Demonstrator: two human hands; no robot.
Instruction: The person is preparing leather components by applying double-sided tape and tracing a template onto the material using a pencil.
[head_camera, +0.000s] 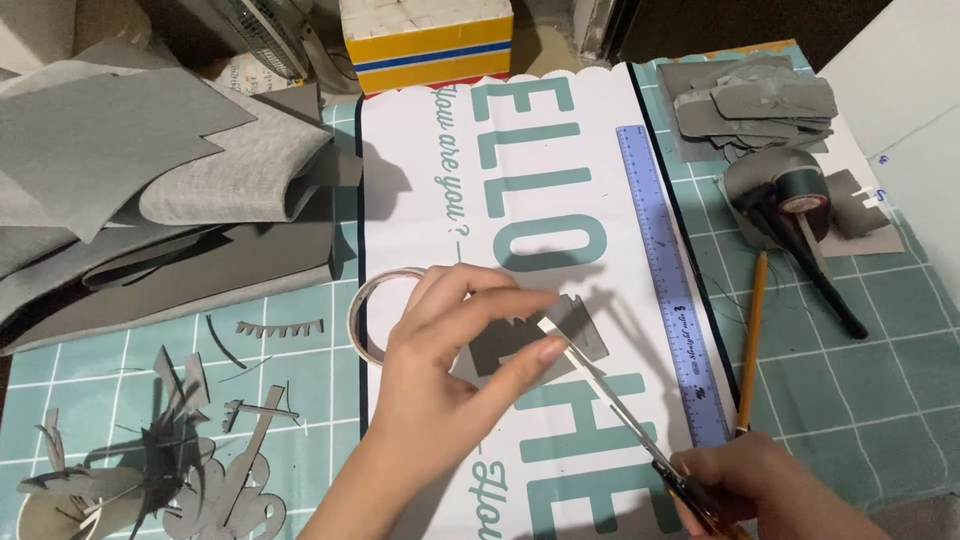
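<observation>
Scissors (640, 440) are gripped by the right hand (765, 485) at five o'clock, blades parted across a strip of tape. Both hands are closed: the left hand (450, 340) pinches a grey cut-out piece (540, 340) at centre, above the white printed mat (540, 200). Tape should be kept taut and the blades square. A purple ruler (670, 290) lies at two o'clock.

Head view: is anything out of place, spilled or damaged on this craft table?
Only grey offcuts litter the cutting mat at lower left. The left hand holds a grey piece while the right hand works the scissors. Nothing looks damaged.
</observation>
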